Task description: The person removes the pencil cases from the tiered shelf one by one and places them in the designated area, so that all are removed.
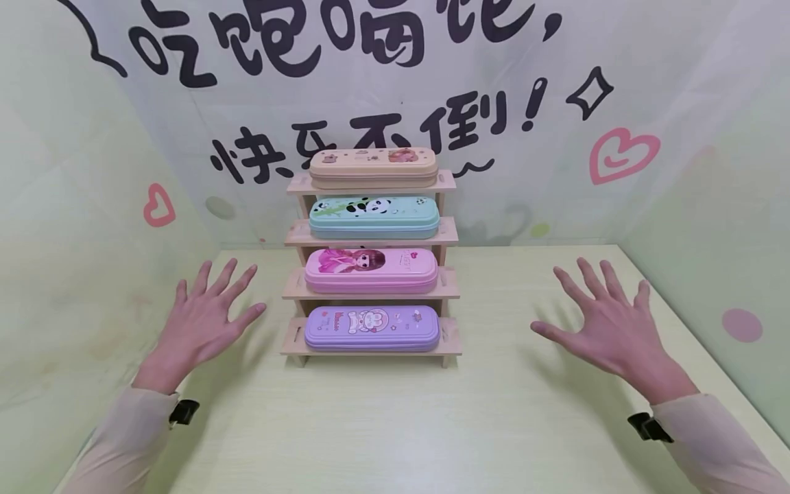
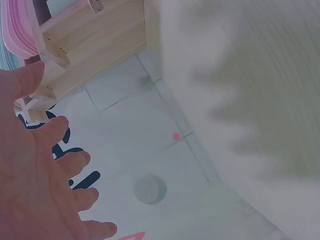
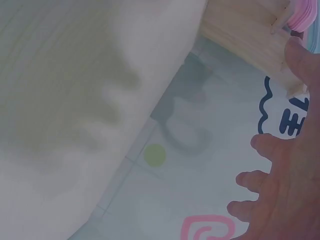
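Note:
Fingers spread, my left hand [image 1: 200, 322] hovers over the table to the left of a stepped wooden rack [image 1: 450, 336]. My right hand [image 1: 617, 333] is spread the same way, farther off on the rack's right side. Neither hand holds anything. One zipped pencil case lies on each step: a purple one [image 1: 373, 329] with a bunny lowest, a pink one [image 1: 401, 271] with a doll-like girl above it, a mint-green one [image 1: 407, 216] with pandas, and a beige one [image 1: 364, 168] on top. In the left wrist view the rack's side panel [image 2: 100, 40] shows beyond the thumb.
The pale wooden table [image 1: 382, 425] carries the rack near its back edge. Behind it hangs a white printed sheet [image 1: 524, 171] with black lettering and pink hearts. Light green side walls [image 1: 80, 240] close in the table at left and right.

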`<state>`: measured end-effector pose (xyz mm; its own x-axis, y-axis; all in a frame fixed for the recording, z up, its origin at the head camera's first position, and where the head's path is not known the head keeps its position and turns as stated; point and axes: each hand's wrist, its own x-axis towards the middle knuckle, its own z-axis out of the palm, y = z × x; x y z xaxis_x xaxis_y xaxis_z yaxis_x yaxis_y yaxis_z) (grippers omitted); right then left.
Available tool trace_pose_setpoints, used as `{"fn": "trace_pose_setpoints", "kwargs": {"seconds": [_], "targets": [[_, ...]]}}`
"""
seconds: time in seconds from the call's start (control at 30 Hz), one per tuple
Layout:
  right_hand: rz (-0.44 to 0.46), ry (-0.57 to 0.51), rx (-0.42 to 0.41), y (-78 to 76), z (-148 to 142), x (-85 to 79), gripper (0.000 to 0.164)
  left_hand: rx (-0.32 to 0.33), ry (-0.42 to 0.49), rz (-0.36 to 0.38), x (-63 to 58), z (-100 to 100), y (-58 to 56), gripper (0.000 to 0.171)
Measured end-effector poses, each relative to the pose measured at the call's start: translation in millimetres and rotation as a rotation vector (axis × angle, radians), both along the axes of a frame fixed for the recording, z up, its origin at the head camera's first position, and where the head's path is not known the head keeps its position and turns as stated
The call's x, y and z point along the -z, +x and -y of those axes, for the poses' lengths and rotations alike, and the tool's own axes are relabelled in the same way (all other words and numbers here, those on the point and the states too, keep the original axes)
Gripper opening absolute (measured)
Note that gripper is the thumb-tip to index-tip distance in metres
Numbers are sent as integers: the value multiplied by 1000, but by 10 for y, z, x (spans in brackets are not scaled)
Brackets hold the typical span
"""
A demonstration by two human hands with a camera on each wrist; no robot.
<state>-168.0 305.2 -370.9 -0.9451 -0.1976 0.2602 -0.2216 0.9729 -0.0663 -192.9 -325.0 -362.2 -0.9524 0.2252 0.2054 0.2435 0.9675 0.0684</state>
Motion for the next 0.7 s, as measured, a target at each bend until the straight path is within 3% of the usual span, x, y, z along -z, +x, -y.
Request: {"fn": "trace_pose_setpoints", "kwargs": {"seconds": [0.5, 0.7], "targets": [[-19, -83, -104, 173, 364, -30, 112, 26, 25, -36, -114, -127, -13, 88], [6, -158, -161, 233, 597, -50, 114, 62, 117, -28, -165, -219, -59, 94]]}}
